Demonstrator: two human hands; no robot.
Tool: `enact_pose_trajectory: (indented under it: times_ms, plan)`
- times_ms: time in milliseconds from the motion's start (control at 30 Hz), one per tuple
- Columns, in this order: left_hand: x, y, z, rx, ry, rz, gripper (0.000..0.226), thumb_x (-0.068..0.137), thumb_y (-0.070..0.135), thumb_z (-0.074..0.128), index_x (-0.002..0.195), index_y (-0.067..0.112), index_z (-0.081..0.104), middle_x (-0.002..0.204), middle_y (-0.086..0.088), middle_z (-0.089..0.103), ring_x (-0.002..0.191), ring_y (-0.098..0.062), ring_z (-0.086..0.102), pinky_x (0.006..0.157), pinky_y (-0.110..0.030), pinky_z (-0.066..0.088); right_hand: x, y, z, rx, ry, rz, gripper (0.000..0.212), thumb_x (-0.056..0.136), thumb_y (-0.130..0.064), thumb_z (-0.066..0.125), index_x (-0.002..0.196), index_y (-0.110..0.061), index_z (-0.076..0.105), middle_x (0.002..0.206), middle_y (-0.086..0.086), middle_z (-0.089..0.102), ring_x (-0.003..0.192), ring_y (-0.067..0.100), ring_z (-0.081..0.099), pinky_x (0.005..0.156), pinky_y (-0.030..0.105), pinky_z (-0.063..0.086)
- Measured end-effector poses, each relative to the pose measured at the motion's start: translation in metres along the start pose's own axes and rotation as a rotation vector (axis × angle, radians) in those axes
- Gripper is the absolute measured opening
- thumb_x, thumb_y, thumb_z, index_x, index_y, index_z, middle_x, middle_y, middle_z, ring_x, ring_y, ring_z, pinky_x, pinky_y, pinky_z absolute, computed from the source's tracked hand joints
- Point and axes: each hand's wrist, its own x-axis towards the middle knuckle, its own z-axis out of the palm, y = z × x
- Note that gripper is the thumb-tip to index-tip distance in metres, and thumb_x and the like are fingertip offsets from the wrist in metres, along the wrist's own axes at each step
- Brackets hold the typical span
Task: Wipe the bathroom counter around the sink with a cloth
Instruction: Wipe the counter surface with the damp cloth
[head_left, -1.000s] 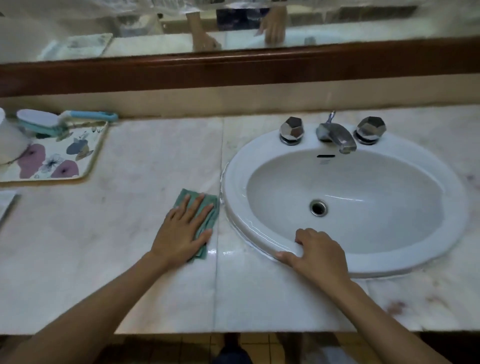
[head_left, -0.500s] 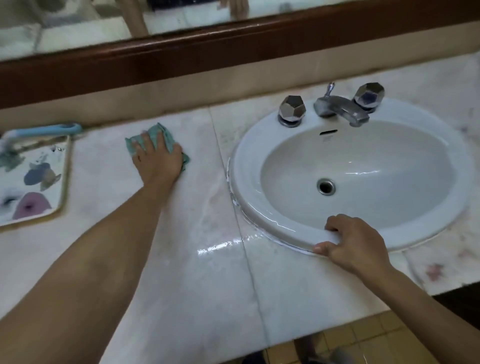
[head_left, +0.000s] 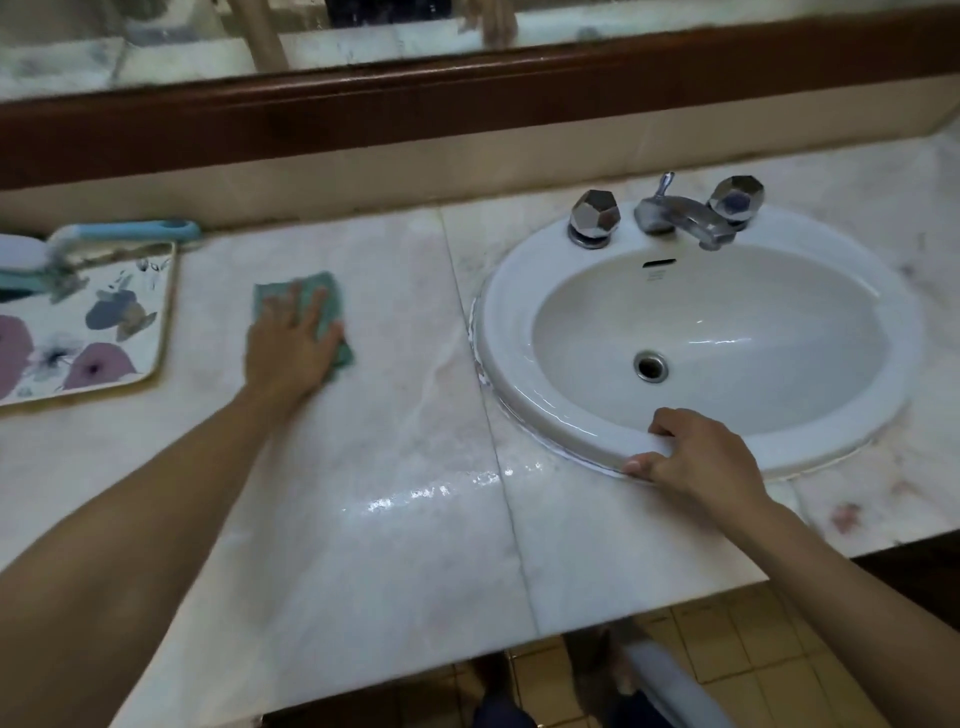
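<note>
A green cloth (head_left: 327, 296) lies flat on the pale marble counter (head_left: 395, 519), left of the white oval sink (head_left: 498, 332). My left hand (head_left: 288, 348) presses down on the cloth with fingers spread and straight, blurred by motion. My right hand (head_left: 693, 457) grips the sink's front rim, fingers curled over the edge into the basin and thumb on the outer lip. A wet shiny streak crosses the counter in front of the sink.
A floral tray (head_left: 98, 332) sits at the far left with a blue-handled brush (head_left: 119, 231) across its back edge. A chrome faucet (head_left: 680, 215) with two faceted knobs stands behind the basin. A dark wooden mirror frame (head_left: 467, 98) runs along the wall.
My left hand has slid the cloth back toward me and slightly right from its far position near the wall. My right hand keeps its hold on the sink rim.
</note>
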Motion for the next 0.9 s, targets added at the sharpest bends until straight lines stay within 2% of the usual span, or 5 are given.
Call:
enact_pose_trajectory:
  times_ms: [400, 600, 700, 833, 900]
  plan:
    - [-0.156, 0.065, 0.011, -0.125, 0.040, -0.476, 0.064, 0.097, 0.056, 0.020, 0.155, 0.031, 0.008, 0.164, 0.000, -0.003, 0.150, -0.026, -0.005, 0.120, -0.043, 0.003, 0.000, 0.014, 0.018, -0.110, 0.182, -0.198, 0.037, 0.076, -0.049, 0.069, 0.076, -0.018, 0.048, 0.071, -0.001, 0.051, 0.068, 0.026, 0.053, 0.063, 0.035, 0.038]
    - [-0.258, 0.228, 0.041, -0.137, 0.054, -0.338, 0.065, 0.099, 0.056, 0.015, 0.153, 0.029, -0.006, 0.161, -0.002, -0.015, 0.148, -0.026, -0.016, 0.119, -0.041, -0.004, -0.009, 0.044, 0.019, 0.075, 0.134, -0.412, 0.020, 0.084, -0.036, 0.062, 0.082, -0.016, 0.059, 0.086, 0.003, 0.064, 0.090, 0.030, 0.058, 0.074, 0.034, 0.040]
    - [-0.277, 0.291, 0.056, -0.130, 0.031, -0.310, 0.065, 0.098, 0.058, 0.015, 0.153, 0.028, -0.004, 0.161, -0.004, -0.013, 0.147, -0.027, -0.016, 0.118, -0.039, -0.006, -0.035, 0.078, 0.018, 0.289, 0.325, -0.515, 0.026, 0.080, -0.021, 0.054, 0.096, -0.010, 0.072, 0.108, 0.003, 0.067, 0.103, 0.024, 0.052, 0.089, 0.033, 0.044]
    - [-0.277, 0.325, 0.058, -0.169, -0.034, -0.396, 0.070, 0.088, 0.064, -0.001, 0.151, 0.036, -0.009, 0.158, 0.003, -0.023, 0.145, -0.020, -0.023, 0.117, -0.038, -0.007, -0.062, 0.099, 0.022, 0.410, 0.251, -0.602, 0.026, 0.079, -0.021, 0.044, 0.087, -0.013, 0.068, 0.093, -0.001, 0.062, 0.089, 0.019, 0.051, 0.077, 0.034, 0.046]
    - [-0.276, 0.321, 0.048, -0.396, -0.016, -0.415, 0.067, 0.089, 0.062, 0.008, 0.152, 0.039, 0.012, 0.161, 0.009, -0.012, 0.148, -0.015, -0.013, 0.118, -0.036, 0.001, -0.068, 0.094, 0.026, 0.365, 0.152, -0.620, 0.027, 0.078, -0.023, 0.046, 0.093, -0.015, 0.066, 0.094, -0.002, 0.059, 0.089, 0.017, 0.051, 0.074, 0.034, 0.051]
